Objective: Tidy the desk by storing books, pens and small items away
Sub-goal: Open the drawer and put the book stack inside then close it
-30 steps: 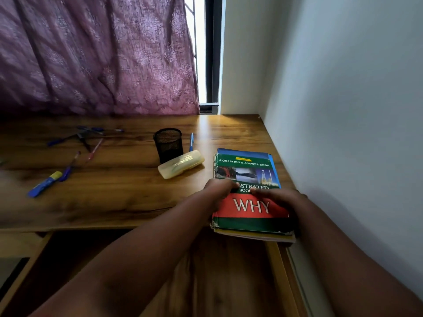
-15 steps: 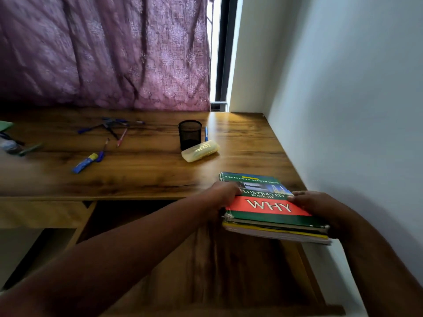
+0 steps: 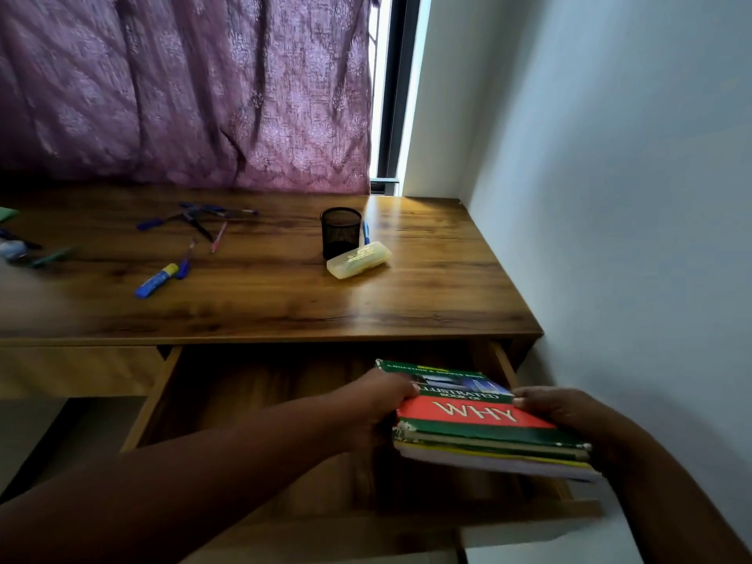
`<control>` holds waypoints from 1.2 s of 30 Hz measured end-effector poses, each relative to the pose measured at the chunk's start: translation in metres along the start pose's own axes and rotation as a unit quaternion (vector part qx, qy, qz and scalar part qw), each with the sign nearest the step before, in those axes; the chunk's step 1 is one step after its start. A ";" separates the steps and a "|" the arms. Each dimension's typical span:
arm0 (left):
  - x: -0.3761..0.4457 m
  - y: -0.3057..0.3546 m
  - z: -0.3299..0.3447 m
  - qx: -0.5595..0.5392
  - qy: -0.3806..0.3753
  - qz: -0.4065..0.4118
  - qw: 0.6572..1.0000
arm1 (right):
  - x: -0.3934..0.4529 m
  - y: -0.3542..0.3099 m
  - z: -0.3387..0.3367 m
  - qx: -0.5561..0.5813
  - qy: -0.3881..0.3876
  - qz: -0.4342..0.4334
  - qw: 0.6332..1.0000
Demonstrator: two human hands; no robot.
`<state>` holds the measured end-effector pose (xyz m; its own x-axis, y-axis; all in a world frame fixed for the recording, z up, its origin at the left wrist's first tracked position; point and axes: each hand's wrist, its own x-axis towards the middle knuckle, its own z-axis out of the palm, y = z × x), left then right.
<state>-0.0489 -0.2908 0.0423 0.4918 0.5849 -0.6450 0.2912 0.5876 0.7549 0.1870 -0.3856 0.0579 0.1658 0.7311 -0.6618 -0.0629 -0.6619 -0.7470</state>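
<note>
Now that both hands lowered it, book stack (image 3: 480, 425) hangs over open drawer (image 3: 260, 405).

A wooden desk (image 3: 407, 303) with a dark grain is seen beyond and above the held stack of books (image 3: 480, 425), which is gripped over the open drawer (image 3: 260, 400) below the desk's front edge. Straight beyond the grip, a black mesh pen cup (image 3: 341, 233) is stood upright, with a pale yellow plastic case (image 3: 359, 260) laid just in front of it and a blue pen (image 3: 366, 232) laid just beside its right. Far left of the grip, a blue and yellow glue stick (image 3: 157, 280) is laid flat, and loose pens (image 3: 203, 221) are scattered beyond it. Blurred small items (image 3: 20, 248) are seen at the desk's far left edge.
</note>
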 end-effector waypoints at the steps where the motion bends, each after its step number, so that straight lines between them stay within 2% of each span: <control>1: 0.009 -0.007 -0.001 0.011 0.023 0.023 0.999 | 0.011 0.005 0.004 0.015 0.010 0.012 1.000; 3: 0.034 -0.022 -0.006 0.032 0.053 0.063 0.996 | 0.035 0.014 0.010 0.020 0.040 0.027 0.999; 6: 0.056 -0.036 -0.011 0.034 0.035 0.104 0.993 | 0.064 0.018 0.020 -0.032 0.084 0.023 0.996; 10: 0.082 -0.048 -0.016 0.076 0.058 0.140 0.986 | 0.090 0.016 0.028 -0.026 0.101 0.007 0.995; 14: 0.107 -0.067 -0.023 0.162 0.084 0.145 0.973 | 0.108 0.026 0.030 -0.125 0.123 -0.021 0.984; 18: 0.113 -0.080 -0.032 0.284 0.034 0.140 0.948 | 0.112 0.045 0.031 -0.235 0.132 -0.060 0.961; 19: 0.110 -0.077 -0.033 0.324 0.040 0.134 0.936 | 0.110 0.047 0.032 -0.275 0.135 -0.075 0.949; 20: 0.108 -0.073 -0.035 0.389 0.059 0.135 0.909 | 0.109 0.047 0.031 -0.309 0.142 -0.089 0.936; 23: 0.081 -0.052 -0.044 0.613 0.129 0.176 0.759 | 0.094 0.046 0.029 -0.389 0.145 -0.122 0.902; 24: 0.068 -0.049 -0.049 0.641 0.134 0.201 0.728 | 0.085 0.047 0.031 -0.402 0.132 -0.149 0.894; 26: 0.040 -0.053 -0.060 0.661 0.097 0.228 0.708 | 0.061 0.052 0.043 -0.468 0.104 -0.197 0.855; 28: 0.013 -0.077 -0.069 0.686 0.070 0.203 0.695 | 0.041 0.066 0.059 -0.548 0.076 -0.228 0.801; 31: -0.015 -0.131 -0.088 0.725 0.121 0.218 0.642 | 0.027 0.096 0.085 -0.608 0.059 -0.235 0.756; 34: -0.028 -0.157 -0.094 0.710 0.162 0.231 0.646 | 0.028 0.118 0.098 -0.636 0.093 -0.262 0.720; 36: -0.027 -0.156 -0.093 0.697 0.182 0.256 0.645 | 0.033 0.121 0.099 -0.643 0.105 -0.272 0.708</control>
<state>-0.1836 -0.3464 -0.0696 0.6649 0.7442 -0.0630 0.7465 -0.6593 0.0898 0.0873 -0.4252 -0.0607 -0.0273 0.9844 -0.1741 0.9924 0.0058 -0.1226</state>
